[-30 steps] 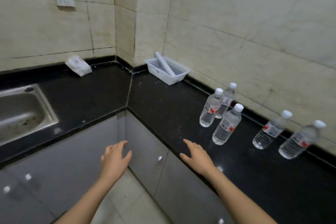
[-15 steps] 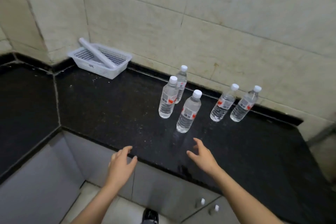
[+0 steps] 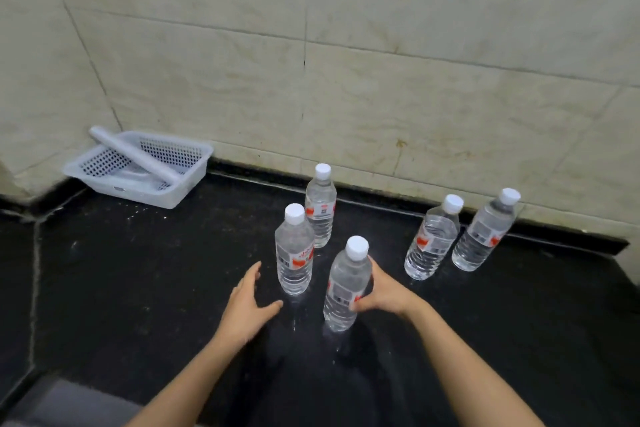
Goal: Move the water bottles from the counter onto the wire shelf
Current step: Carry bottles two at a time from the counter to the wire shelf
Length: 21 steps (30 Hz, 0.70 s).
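Several clear water bottles with white caps and red-and-white labels stand on the black counter (image 3: pixel 138 288). The nearest bottle (image 3: pixel 344 284) is gripped by my right hand (image 3: pixel 384 291), fingers behind it and thumb at its lower label. My left hand (image 3: pixel 246 305) hovers open just left of a second bottle (image 3: pixel 294 250), not touching it. A third bottle (image 3: pixel 321 206) stands behind that one. Two more bottles (image 3: pixel 433 243) (image 3: pixel 485 232) stand at the right near the wall. No wire shelf is in view.
A white perforated plastic basket (image 3: pixel 194 177) with a white tube lying across it sits in the back left corner. A tiled wall (image 3: pixel 346 80) rises right behind the bottles. The counter's front edge runs along the lower left.
The view has swung right and closer to the bottles. Both hands moved forward over the counter; my right hand has closed round the nearest bottle, and my left hand has come beside the second bottle.
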{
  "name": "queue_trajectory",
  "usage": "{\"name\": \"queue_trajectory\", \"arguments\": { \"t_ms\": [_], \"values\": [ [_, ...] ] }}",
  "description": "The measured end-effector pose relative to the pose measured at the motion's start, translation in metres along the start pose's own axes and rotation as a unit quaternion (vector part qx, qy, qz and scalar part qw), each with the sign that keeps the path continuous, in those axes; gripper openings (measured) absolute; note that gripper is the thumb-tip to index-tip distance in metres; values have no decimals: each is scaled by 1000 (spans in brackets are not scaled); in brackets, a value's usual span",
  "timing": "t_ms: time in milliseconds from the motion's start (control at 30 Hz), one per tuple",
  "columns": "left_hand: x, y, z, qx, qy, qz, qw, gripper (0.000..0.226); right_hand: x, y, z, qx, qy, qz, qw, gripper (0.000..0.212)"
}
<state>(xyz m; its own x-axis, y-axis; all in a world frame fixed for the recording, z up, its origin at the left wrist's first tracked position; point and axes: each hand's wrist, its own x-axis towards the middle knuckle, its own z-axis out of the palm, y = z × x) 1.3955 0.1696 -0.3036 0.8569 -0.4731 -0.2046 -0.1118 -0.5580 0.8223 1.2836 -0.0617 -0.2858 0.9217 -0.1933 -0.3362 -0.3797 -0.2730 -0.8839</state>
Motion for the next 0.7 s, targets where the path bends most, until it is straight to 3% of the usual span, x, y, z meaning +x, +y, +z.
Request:
{"name": "queue_trajectory", "arguments": {
  "t_ms": [133,333,400,500,600,700],
  "values": [
    [32,13,11,-62,-30,-15,997,100,21,7,2,12,-19,-5,1000,85],
    [68,19,16,-86,-37,23,995,105,31,10,36,106,139,-55,983,48],
    [77,19,19,-107,-53,35,992,104,34,16,51,148,227,-32,962,51],
    [87,16,23,-131,-84,44,987,99,31,16,71,167,322,22,932,79],
    [94,9,18,-113,-118,31,986,88,28,11,89,143,369,62,916,81],
    [100,4,4,-81,-189,45,978,97,32,10,102,120,403,81,904,77]
  ]
}}
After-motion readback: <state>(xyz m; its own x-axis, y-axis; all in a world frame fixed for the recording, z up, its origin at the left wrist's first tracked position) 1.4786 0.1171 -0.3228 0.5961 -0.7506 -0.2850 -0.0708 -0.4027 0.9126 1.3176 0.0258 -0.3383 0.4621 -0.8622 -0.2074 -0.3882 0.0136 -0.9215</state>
